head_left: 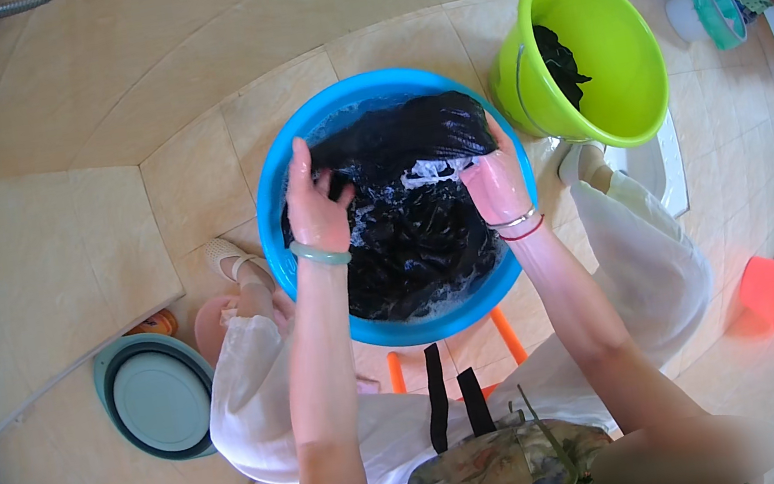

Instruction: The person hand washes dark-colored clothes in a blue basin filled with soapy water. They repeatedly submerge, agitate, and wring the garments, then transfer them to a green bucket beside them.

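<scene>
Wet black cloth (412, 238) fills a round blue basin (275, 250) of sudsy water in front of me. A folded stretch of it is raised between my hands near the far side. My left hand (316, 208), with a pale green bangle at its wrist, holds the left end of this fold between thumb and fingers. My right hand (496, 182) is closed around the right end, its fingertips partly hidden by the cloth. White foam (432, 171) lies just beside the right fingers.
A lime-green bucket (615, 54) with dark cloth inside stands beyond the basin at right. A grey-green collapsible basin (159, 400) sits at left. A coral container (770, 293) is at far right, and a small lined bin (714, 8) stands at the back right.
</scene>
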### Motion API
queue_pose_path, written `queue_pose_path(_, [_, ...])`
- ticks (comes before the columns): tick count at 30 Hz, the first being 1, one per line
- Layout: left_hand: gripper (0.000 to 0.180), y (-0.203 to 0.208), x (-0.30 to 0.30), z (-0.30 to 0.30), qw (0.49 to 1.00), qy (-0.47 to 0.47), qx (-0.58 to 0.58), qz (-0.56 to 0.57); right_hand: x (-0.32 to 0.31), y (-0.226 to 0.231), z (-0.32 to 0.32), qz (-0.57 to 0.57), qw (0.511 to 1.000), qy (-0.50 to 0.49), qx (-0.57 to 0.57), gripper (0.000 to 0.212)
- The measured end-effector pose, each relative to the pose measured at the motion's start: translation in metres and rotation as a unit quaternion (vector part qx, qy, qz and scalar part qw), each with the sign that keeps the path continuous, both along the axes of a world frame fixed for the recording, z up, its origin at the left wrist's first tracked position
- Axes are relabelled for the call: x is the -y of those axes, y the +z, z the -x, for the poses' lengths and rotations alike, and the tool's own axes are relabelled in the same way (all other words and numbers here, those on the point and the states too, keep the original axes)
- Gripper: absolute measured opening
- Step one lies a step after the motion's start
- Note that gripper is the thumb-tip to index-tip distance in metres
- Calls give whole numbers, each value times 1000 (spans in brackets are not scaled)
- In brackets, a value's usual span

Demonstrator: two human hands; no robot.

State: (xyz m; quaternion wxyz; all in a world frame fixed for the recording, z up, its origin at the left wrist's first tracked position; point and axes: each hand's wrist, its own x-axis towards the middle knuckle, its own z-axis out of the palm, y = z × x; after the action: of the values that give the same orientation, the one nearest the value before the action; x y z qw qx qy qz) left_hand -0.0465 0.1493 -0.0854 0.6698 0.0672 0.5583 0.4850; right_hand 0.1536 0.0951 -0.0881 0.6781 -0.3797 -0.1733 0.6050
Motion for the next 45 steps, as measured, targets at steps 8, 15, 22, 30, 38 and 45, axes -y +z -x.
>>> queue_pose_path(8, [19, -105, 28, -11, 999, 22, -3, -32, -11, -44, -15, 10, 935, 170, 312, 52])
queue_pose_path(15, [78, -141, 35, -37, 900, -138, -350, -221, -13, -108, -12, 44, 743, 187, 641, 82])
queue_pose_path(22, [77, -245, 43, -19, 905, -202, -356, -112, -40, -170, 44, 213, 641, 262, 689, 56])
queue_pose_path(30, [65, -174, 9, -49, 987, -86, 89, 106, -48, -210, 5, 158, 710, 195, 658, 38])
queue_pose_path(38, [51, -97, -4, -45, 931, -47, 360, 24, -2, -30, 50, -142, 812, 241, 513, 24])
queue_pose_path(45, [45, -82, 37, -14, 923, -102, 372, -20, 36, 17, 76, -195, 673, 228, 676, 47])
